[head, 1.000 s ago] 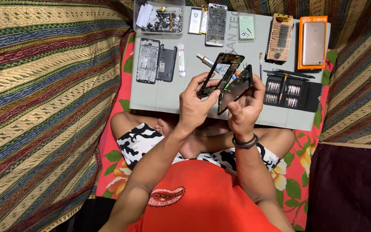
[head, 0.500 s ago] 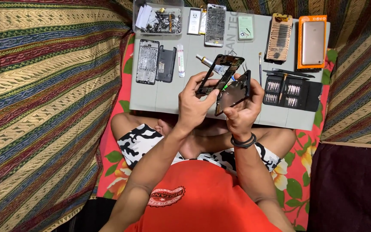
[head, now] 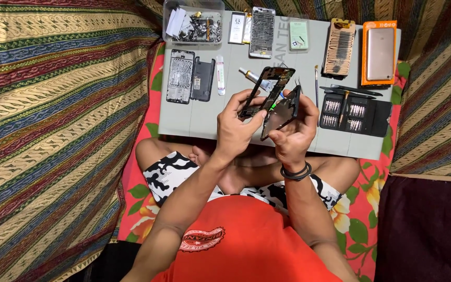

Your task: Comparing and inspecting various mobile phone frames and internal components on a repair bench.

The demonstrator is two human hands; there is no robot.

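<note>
**Two hands hold opened phone parts above a grey work mat**

Seen from above, a person in an orange shirt sits cross-legged on a red floral cloth, both arms reaching forward over the lap.

The left hand [head: 236, 128] is closed around a black phone frame [head: 266, 91], fingers wrapped along its lower end, so the frame tilts up and away over the mat. The right hand [head: 293, 130], with dark bands at the wrist, grips a dark phone panel [head: 283, 110] by its edges, thumb on the near side and fingers on the far side. The two parts sit just beside each other, meeting at an angle in the air above the near half of the grey mat [head: 194, 120].

Beyond the hands, on the mat, a tube of glue [head: 251, 77] lies partly behind the frame. To the right lies a black screwdriver bit case [head: 353, 112], opened flat, with a thin brush [head: 317, 83] just to its left. To the left lie a stripped phone chassis [head: 180, 77] and a dark back cover [head: 202, 79], side by side.

Along the far edge stand a clear plastic box of small parts [head: 191, 23], another opened phone [head: 262, 31], a rack of tools [head: 339, 48] and a gold phone in an orange box [head: 379, 52].

Striped woven fabric [head: 53, 104] covers the surroundings.
</note>
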